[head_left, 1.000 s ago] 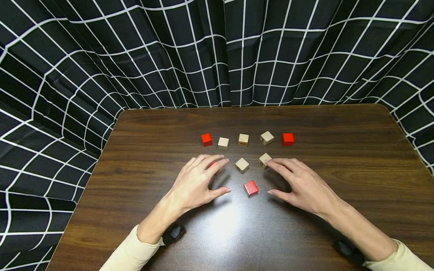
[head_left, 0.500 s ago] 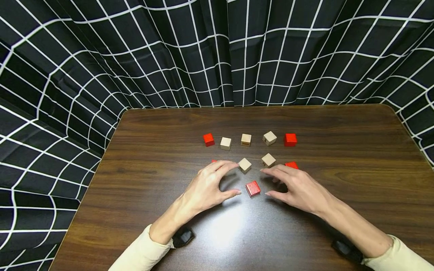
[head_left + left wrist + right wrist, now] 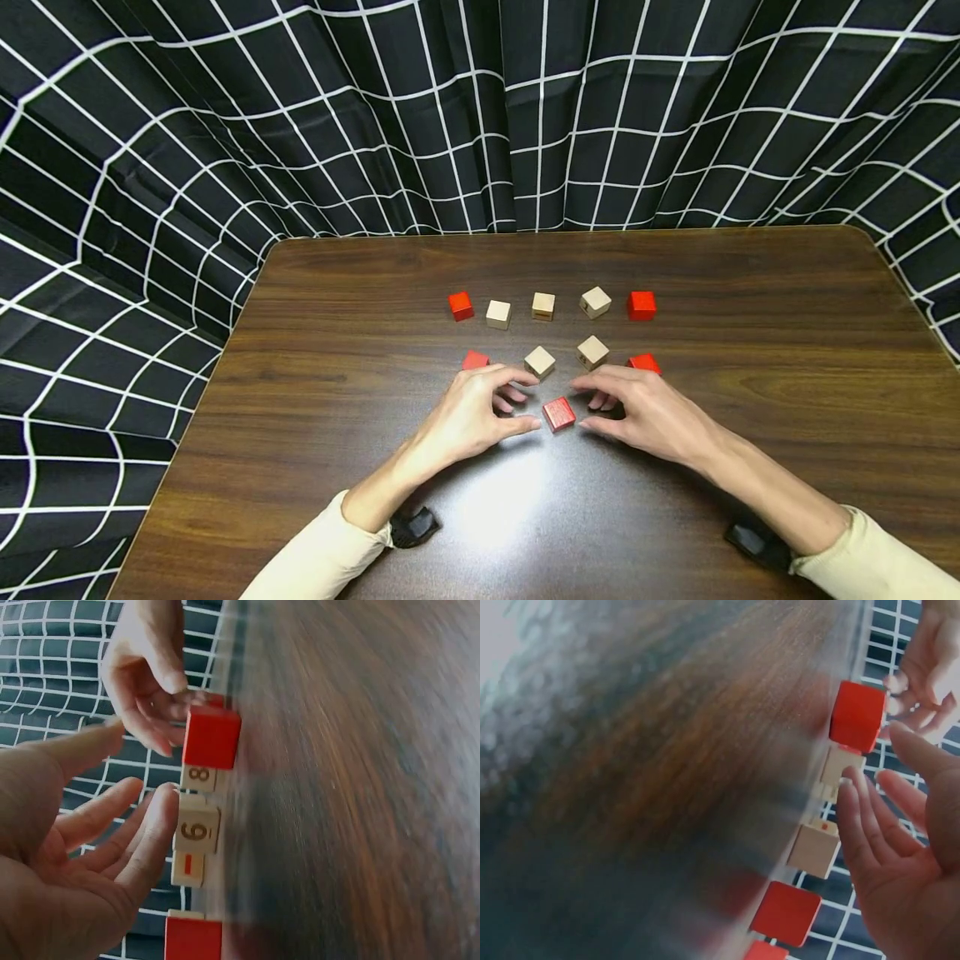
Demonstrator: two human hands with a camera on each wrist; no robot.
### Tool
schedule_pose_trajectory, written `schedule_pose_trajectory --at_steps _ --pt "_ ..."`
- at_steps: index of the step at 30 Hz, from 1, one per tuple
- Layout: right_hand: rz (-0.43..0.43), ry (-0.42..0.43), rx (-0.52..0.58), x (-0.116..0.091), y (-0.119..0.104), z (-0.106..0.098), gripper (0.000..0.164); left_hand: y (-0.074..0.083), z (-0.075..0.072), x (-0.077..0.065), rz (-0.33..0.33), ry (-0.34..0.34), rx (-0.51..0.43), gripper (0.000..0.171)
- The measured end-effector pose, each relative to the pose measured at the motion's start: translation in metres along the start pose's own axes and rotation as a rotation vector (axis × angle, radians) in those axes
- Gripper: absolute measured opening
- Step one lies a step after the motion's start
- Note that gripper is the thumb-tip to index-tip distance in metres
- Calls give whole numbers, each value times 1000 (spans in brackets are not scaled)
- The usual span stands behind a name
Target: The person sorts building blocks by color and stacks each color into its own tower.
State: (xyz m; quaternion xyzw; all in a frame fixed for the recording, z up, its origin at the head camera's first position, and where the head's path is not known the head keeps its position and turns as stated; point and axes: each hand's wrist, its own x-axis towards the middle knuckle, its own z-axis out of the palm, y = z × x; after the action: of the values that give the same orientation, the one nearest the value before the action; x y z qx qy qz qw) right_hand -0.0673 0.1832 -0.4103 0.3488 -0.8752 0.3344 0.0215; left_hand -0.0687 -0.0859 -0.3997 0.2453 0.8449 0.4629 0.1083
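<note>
A red block (image 3: 558, 414) lies on the brown table between the two hands. My left hand (image 3: 480, 408) is just left of it, thumb and fingers spread apart and touching no block. On the other side my right hand (image 3: 648, 408) faces it with loosely bent fingers, a small gap from the block. Two wooden blocks, one left (image 3: 539, 362) and one right (image 3: 592, 352), sit just beyond the fingertips. In the left wrist view, one wooden block (image 3: 196, 829) bears a 6 or 9 and another (image 3: 197, 777) an 8. The red block (image 3: 858, 716) also shows in the right wrist view.
A far row holds a red block (image 3: 461, 306), three wooden blocks (image 3: 543, 307) and another red block (image 3: 641, 305). Behind each hand a red block, left (image 3: 476, 360) and right (image 3: 645, 363), is partly hidden. A black gridded curtain (image 3: 450, 125) surrounds the table (image 3: 337, 333).
My left hand has moved right and my right hand slightly left, so both now flank the near red block. The red blocks behind the hands show more. No block has visibly moved.
</note>
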Motion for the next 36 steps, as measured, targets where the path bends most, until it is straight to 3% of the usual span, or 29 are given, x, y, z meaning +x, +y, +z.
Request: schedule_pose_trajectory --at_steps 5,11,22,36 --pt "21 -37 36 3 -1 2 43 -1 4 4 -91 -42 -76 37" --pt "35 -86 67 7 1 5 39 -3 10 9 -143 -89 -81 34" --pt "29 -113 35 11 1 10 29 -6 17 13 -158 -103 -111 29" --pt "82 -129 85 12 -1 11 24 -8 25 16 -152 -86 -108 31"
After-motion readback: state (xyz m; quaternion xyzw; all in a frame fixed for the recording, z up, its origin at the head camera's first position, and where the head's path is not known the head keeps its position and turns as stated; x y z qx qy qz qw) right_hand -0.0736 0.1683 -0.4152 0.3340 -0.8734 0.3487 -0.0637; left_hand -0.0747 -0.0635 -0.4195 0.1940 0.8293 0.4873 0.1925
